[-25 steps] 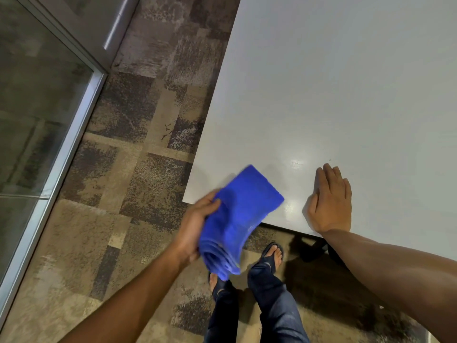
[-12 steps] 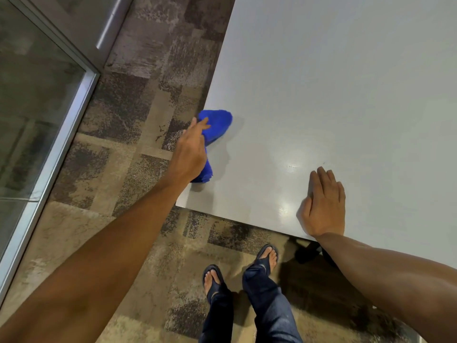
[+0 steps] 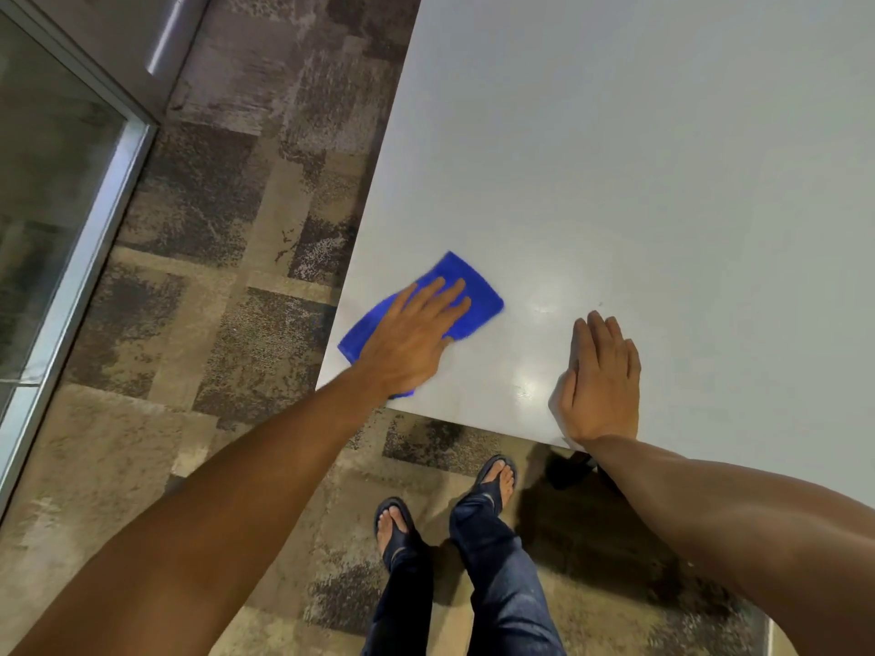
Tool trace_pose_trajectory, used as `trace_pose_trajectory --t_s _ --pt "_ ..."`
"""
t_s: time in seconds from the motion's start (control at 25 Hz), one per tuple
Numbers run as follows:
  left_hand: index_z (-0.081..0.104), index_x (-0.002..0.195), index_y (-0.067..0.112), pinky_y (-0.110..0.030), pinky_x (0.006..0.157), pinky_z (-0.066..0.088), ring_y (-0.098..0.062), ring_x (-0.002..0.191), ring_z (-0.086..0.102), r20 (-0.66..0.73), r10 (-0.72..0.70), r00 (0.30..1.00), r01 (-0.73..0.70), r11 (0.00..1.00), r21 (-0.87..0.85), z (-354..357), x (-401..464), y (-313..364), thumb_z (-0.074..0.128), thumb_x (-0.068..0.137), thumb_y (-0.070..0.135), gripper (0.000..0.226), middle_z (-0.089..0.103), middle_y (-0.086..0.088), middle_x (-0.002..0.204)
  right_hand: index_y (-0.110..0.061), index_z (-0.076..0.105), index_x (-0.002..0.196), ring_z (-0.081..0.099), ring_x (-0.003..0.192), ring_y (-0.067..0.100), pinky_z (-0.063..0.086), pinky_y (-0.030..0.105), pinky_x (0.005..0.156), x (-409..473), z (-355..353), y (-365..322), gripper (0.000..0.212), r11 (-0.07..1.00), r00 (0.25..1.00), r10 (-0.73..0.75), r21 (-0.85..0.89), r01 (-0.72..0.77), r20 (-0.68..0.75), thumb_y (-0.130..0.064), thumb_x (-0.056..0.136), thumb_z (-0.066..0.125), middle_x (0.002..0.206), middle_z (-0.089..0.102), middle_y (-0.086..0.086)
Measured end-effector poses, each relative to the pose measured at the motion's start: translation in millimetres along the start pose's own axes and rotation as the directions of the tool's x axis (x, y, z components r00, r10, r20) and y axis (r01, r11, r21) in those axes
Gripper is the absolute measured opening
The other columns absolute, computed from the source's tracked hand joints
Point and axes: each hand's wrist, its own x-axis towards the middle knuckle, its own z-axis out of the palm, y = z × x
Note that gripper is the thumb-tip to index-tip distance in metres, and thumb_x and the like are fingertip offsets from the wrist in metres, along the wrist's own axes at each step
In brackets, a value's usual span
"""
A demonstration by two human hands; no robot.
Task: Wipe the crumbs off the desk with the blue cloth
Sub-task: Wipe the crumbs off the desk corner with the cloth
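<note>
The blue cloth [image 3: 476,295] lies flat on the near left corner of the white desk [image 3: 639,158]. My left hand [image 3: 412,336] presses down on the cloth with fingers spread, covering its middle. My right hand [image 3: 599,381] rests flat on the desk near the front edge, to the right of the cloth, holding nothing. A tiny dark speck [image 3: 600,303] sits on the desk just beyond my right fingertips. No other crumbs are plain to see.
Patterned brown carpet [image 3: 213,277] lies left of and below the desk. A glass wall with a metal frame [image 3: 90,229] runs along the far left. My feet in sandals [image 3: 445,504] stand at the desk's front edge.
My left hand has brought the cloth from the desk's left edge onto the near corner and spread it flat under the palm. The right hand stays put.
</note>
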Motion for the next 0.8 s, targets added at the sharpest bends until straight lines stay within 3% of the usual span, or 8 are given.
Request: trace_pose_trajectory --t_s 0.12,0.24,0.36,0.48,0.68,0.8 --pt "0.035 0.151 0.027 -0.045 0.121 0.020 -0.023 0.149 0.026 0.060 0.192 0.979 -0.194 0.981 0.028 16.1 -27.7 24.6 0.054 0.096 0.023 0.059 0.026 0.004 0.163 -0.004 0.042 0.153 0.029 0.153 0.036 0.022 0.053 0.125 -0.7 1.7 0.3 0.067 1.000 1.000 0.010 0.013 -0.010 -0.014 -0.021 0.088 0.038 0.162 0.038 0.017" --pt "0.038 0.148 0.032 -0.045 0.118 0.026 -0.025 0.145 0.032 0.136 0.388 0.912 -0.392 0.920 0.002 19.7 -56.5 28.0 0.063 0.086 0.012 0.070 0.028 0.009 0.162 -0.005 0.042 0.153 0.029 0.153 0.035 0.021 0.052 0.125 -0.1 2.5 0.9 0.068 1.000 1.000 0.009 0.023 -0.009 -0.017 -0.022 0.087 0.037 0.162 0.038 0.016" --pt "0.047 0.145 0.030 -0.049 0.116 0.031 -0.027 0.143 0.038 0.198 0.477 0.856 -0.486 0.874 -0.006 12.0 -77.6 11.2 0.070 0.077 0.009 0.074 0.035 0.007 0.160 -0.006 0.040 0.154 0.026 0.155 0.034 0.019 0.051 0.126 0.1 2.4 1.2 0.068 1.000 1.000 0.015 0.022 -0.016 0.004 -0.023 0.088 0.037 0.163 0.036 0.015" --pt "0.055 0.138 0.029 -0.050 0.115 0.033 -0.024 0.143 0.039 0.266 0.461 0.847 -0.478 0.879 -0.001 -2.7 -93.4 -9.2 0.072 0.072 0.007 0.072 0.039 0.010 0.157 -0.005 0.039 0.154 0.025 0.155 0.034 0.017 0.051 0.127 -0.1 2.3 0.9 0.068 1.000 1.000 0.013 0.026 -0.014 0.009 -0.023 0.089 0.037 0.164 0.035 0.015" --pt "0.065 0.127 0.026 -0.052 0.112 0.037 -0.024 0.139 0.046 0.307 0.302 0.902 -0.310 0.950 -0.024 -34.6 -128.6 -57.6 0.072 0.062 0.002 0.069 0.050 0.009 0.149 -0.005 0.040 0.154 0.026 0.155 0.034 0.018 0.051 0.126 -0.3 2.3 0.5 0.066 0.999 1.000 0.017 0.039 -0.017 0.004 -0.021 0.090 0.039 0.163 0.037 0.015" --pt "0.069 0.120 0.020 -0.051 0.098 0.051 -0.029 0.128 0.057 0.288 0.181 0.940 -0.192 0.981 0.012 -58.1 -150.4 -89.1 0.073 0.059 -0.008 0.066 0.060 0.002 0.140 -0.006 0.040 0.154 0.026 0.155 0.034 0.019 0.051 0.126 0.3 3.0 1.9 0.066 0.999 1.000 0.011 0.048 -0.010 -0.002 -0.022 0.090 0.038 0.163 0.037 0.015"
